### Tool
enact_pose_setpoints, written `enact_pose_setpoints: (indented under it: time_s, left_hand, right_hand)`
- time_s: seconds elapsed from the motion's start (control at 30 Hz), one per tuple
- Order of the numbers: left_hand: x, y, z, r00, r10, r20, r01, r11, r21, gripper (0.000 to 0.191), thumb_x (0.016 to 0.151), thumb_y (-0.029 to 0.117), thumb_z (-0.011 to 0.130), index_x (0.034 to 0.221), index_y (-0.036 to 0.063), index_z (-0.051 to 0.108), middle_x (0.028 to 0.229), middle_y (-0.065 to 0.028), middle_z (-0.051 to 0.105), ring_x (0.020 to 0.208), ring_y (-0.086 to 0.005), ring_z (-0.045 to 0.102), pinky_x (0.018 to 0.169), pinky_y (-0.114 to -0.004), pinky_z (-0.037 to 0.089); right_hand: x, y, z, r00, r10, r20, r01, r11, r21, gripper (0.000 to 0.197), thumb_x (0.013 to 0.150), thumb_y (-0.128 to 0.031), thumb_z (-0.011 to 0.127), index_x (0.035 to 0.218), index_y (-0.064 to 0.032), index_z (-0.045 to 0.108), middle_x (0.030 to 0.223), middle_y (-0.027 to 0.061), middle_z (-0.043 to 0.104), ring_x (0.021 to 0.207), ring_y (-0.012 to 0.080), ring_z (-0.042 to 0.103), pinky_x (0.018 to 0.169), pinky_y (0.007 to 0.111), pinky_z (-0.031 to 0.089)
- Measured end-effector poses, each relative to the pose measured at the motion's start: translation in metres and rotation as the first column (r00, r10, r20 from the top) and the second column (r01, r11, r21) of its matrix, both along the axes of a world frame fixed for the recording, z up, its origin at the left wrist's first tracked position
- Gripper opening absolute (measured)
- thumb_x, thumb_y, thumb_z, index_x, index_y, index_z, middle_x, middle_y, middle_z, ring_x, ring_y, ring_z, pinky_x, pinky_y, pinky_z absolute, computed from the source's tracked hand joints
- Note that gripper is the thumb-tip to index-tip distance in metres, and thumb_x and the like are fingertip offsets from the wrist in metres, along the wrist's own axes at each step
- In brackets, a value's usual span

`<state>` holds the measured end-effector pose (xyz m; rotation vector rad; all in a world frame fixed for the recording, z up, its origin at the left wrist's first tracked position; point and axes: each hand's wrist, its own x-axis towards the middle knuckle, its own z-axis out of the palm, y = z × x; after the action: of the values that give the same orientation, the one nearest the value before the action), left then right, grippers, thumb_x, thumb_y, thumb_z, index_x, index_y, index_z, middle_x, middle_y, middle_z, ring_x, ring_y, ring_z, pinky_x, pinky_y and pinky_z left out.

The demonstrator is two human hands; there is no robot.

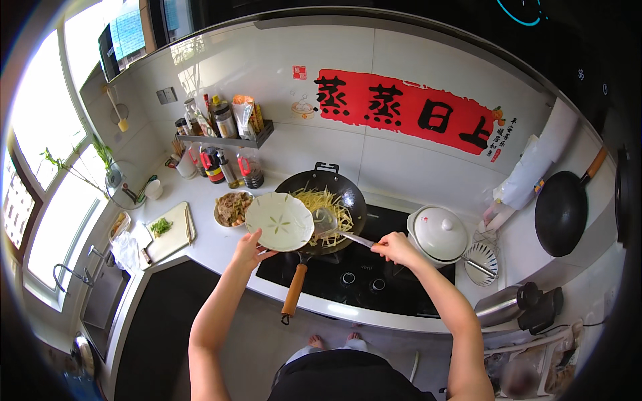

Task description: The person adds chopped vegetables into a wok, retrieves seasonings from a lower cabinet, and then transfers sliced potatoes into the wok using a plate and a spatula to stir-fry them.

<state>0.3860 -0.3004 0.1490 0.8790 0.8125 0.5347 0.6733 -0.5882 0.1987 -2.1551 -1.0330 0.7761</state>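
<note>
My left hand point(251, 250) grips the rim of a pale bowl with a green leaf pattern point(279, 222), held at the left edge of a black wok point(357, 200). Nothing but its pattern shows inside the bowl. Pale shredded strips of food point(326, 200) lie in the wok. My right hand point(396, 248) is closed round the wooden end of a metal spatula point(353, 237), whose blade rests among the strips. The wok's wooden handle point(295, 290) points towards me, over the front of the black cooktop point(321, 285).
Left of the wok stands a bowl of cooked meat point(233, 208). Further left, a cutting board point(173, 235) holds chopped greens point(161, 227), chopsticks and a knife. A lidded white pot point(440, 231) stands right; a metal kettle point(499, 304) is beyond. Condiment bottles fill a wall shelf point(225, 139).
</note>
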Motion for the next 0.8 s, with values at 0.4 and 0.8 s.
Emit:
enact_pose_setpoints:
  time_s: [0.4, 0.8]
  left_hand:
    - [0.029, 0.014, 0.002, 0.989, -0.078, -0.125, 0.089, 0.992, 0.088, 0.03, 0.094, 0.025, 0.055, 0.118, 0.0071, 0.048, 0.11, -0.012, 0.058, 0.096, -0.029, 0.061, 0.077, -0.052, 0.056]
    - [0.012, 0.026, -0.023, 0.989, 0.147, 0.02, -0.143, 0.981, -0.133, 0.029, 0.094, 0.021, 0.055, 0.118, 0.0046, 0.048, 0.115, -0.0162, 0.055, 0.1, -0.0345, 0.059, 0.084, -0.057, 0.053]
  right_hand:
    - [0.008, 0.02, -0.02, 0.988, 0.126, 0.089, -0.12, 0.991, -0.067, 0.028, 0.083, -0.024, 0.068, 0.083, 0.0035, 0.07, 0.059, 0.0126, 0.063, 0.05, 0.0207, 0.063, 0.052, 0.033, 0.05]
    - [0.004, 0.09, -0.01, 0.953, 0.303, -0.017, -0.303, 0.946, -0.117, 0.029, 0.083, -0.023, 0.067, 0.077, 0.0058, 0.069, 0.061, 0.0102, 0.065, 0.044, 0.0149, 0.059, 0.039, 0.028, 0.046]
